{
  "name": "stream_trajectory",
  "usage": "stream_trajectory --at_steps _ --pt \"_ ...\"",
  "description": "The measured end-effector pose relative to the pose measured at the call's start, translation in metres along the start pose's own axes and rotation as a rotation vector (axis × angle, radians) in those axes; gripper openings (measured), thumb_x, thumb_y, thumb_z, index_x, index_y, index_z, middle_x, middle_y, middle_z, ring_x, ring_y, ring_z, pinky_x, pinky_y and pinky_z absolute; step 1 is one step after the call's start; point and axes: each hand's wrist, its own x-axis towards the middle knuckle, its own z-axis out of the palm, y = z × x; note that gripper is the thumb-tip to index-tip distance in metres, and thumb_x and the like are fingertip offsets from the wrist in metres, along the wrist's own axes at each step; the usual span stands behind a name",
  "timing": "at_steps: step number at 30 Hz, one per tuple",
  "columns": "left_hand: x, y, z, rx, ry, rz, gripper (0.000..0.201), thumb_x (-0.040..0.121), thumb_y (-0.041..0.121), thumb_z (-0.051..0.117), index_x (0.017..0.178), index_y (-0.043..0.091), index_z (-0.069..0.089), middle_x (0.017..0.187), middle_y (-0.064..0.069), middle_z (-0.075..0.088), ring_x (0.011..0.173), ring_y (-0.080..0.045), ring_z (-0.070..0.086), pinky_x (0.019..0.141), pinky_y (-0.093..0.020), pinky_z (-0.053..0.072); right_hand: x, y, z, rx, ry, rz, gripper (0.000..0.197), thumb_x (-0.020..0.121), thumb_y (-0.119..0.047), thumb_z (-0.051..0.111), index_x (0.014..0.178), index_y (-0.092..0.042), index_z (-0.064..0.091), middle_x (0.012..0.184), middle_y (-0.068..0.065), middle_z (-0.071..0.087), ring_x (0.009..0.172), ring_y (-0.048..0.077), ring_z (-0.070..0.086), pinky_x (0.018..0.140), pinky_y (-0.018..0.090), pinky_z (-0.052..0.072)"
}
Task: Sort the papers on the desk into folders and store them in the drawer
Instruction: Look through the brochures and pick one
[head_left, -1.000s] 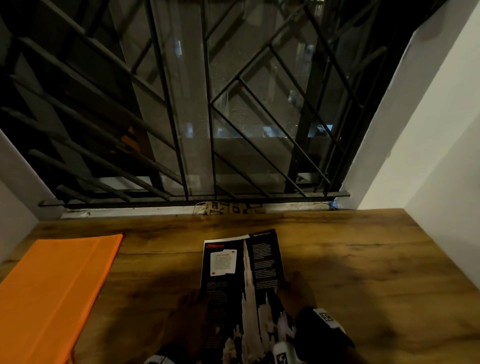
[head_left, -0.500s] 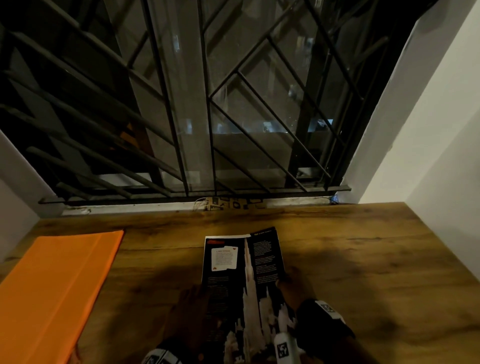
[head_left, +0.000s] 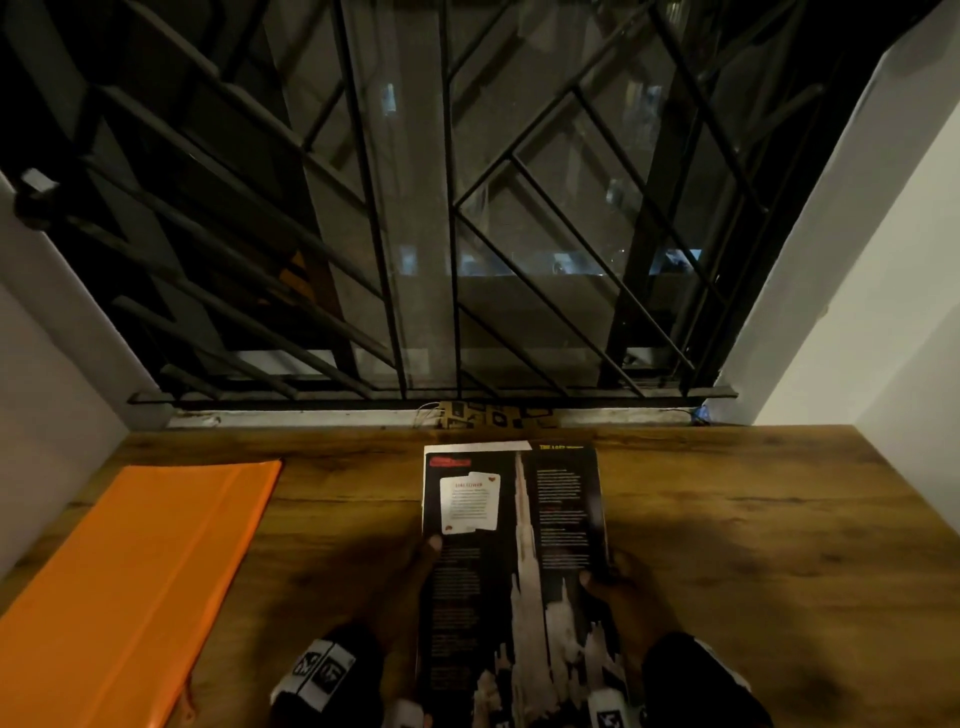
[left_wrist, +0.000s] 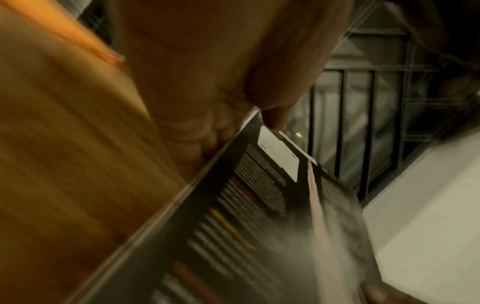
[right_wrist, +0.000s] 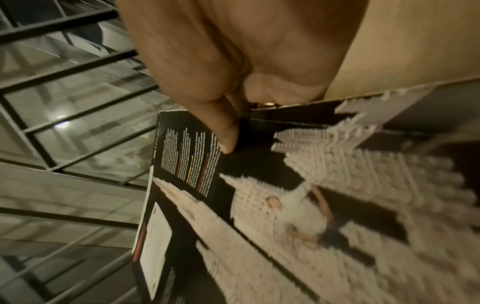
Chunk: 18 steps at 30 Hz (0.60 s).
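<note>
A dark printed paper (head_left: 514, 561) with a white tower picture is held above the wooden desk (head_left: 753, 545), in front of me. My left hand (head_left: 415, 571) grips its left edge, thumb on top, fingers underneath. My right hand (head_left: 618, 582) grips its right edge the same way. In the left wrist view the paper (left_wrist: 246, 216) runs diagonally below my left hand (left_wrist: 249, 115). The right wrist view shows my right hand's thumb (right_wrist: 223, 131) pressed on the paper (right_wrist: 259, 205). An orange folder (head_left: 124, 582) lies shut at the desk's left.
A barred window (head_left: 441, 208) rises behind the desk's far edge. White walls (head_left: 872, 291) close in on the right and left. A small cardboard piece (head_left: 493, 415) sits on the sill. No drawer is in view.
The paper has risen and moved away from me, its far edge now closer to the window. Both hands kept their grip on its sides and moved with it.
</note>
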Motion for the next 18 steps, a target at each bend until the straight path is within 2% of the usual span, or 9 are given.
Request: stream_trajectory --at_steps 1,3,5,7,10,13,16,18 --pt "-0.001 0.006 0.002 -0.121 0.087 -0.024 0.035 0.093 0.046 0.057 0.113 0.019 0.067 0.11 -0.012 0.068 0.107 -0.03 0.064 0.099 -0.051 0.046 -0.001 -0.003 0.0 0.014 -0.003 -0.004 0.02 0.095 -0.004 0.057 0.113 -0.009 0.062 0.105 0.015 0.072 0.097 0.034 0.069 0.087 0.051 0.054" --pt "-0.001 0.013 0.002 -0.318 0.138 -0.064 0.027 0.098 0.033 0.054 0.107 0.012 0.069 0.108 -0.025 0.067 0.104 -0.036 0.063 0.095 -0.052 0.048 -0.001 -0.009 0.002 0.052 0.002 -0.026 0.014 0.095 -0.004 0.057 0.106 -0.008 0.066 0.107 0.018 0.072 0.102 0.038 0.067 0.097 0.057 0.049" --pt "0.005 0.022 -0.001 -0.439 0.102 -0.029 0.016 0.097 0.023 0.057 0.104 0.017 0.07 0.108 -0.018 0.071 0.103 -0.035 0.067 0.096 -0.057 0.048 -0.004 -0.02 0.003 0.107 -0.003 -0.053 0.016 0.095 -0.005 0.059 0.107 -0.011 0.068 0.109 0.017 0.072 0.105 0.038 0.066 0.099 0.057 0.048" --pt "0.011 0.036 -0.009 -0.449 0.0 0.028 0.02 0.099 0.021 0.052 0.115 0.021 0.065 0.113 -0.007 0.072 0.107 -0.029 0.068 0.098 -0.055 0.049 -0.008 -0.034 0.003 0.162 -0.046 -0.132 0.025 0.095 -0.002 0.057 0.113 -0.015 0.066 0.106 0.011 0.075 0.102 0.033 0.069 0.092 0.052 0.052" --pt "0.016 0.055 -0.015 -0.428 -0.112 0.108 0.026 0.102 0.02 0.045 0.125 0.021 0.058 0.122 -0.003 0.07 0.112 -0.022 0.067 0.1 -0.051 0.05 -0.016 -0.057 0.0 0.133 -0.088 -0.332 0.032 0.094 0.005 0.053 0.118 -0.013 0.065 0.11 0.007 0.075 0.104 0.027 0.07 0.088 0.044 0.056" --pt "0.02 0.069 -0.017 -0.471 -0.12 0.145 0.028 0.101 0.02 0.045 0.127 0.018 0.056 0.125 -0.005 0.068 0.115 -0.024 0.065 0.101 -0.052 0.049 -0.014 -0.069 -0.002 0.118 -0.092 -0.451 0.037 0.094 0.006 0.054 0.125 -0.012 0.061 0.116 0.003 0.073 0.108 0.02 0.069 0.081 0.029 0.059" --pt "0.019 0.079 -0.018 -0.474 -0.108 0.215 0.03 0.102 0.023 0.045 0.129 0.018 0.056 0.126 -0.004 0.067 0.117 -0.023 0.064 0.1 -0.048 0.05 -0.01 -0.075 -0.004 0.133 -0.092 -0.503 0.04 0.093 0.007 0.055 0.13 -0.008 0.058 0.12 0.005 0.071 0.113 0.024 0.067 0.084 0.029 0.059" --pt "0.016 0.085 -0.018 -0.468 -0.105 0.261 0.029 0.102 0.023 0.043 0.128 0.018 0.056 0.124 -0.002 0.069 0.114 -0.018 0.065 0.094 -0.039 0.054 -0.013 -0.08 -0.006 0.143 -0.11 -0.524 0.039 0.092 0.007 0.056 0.129 -0.007 0.058 0.12 0.006 0.072 0.112 0.024 0.067 0.085 0.03 0.059"
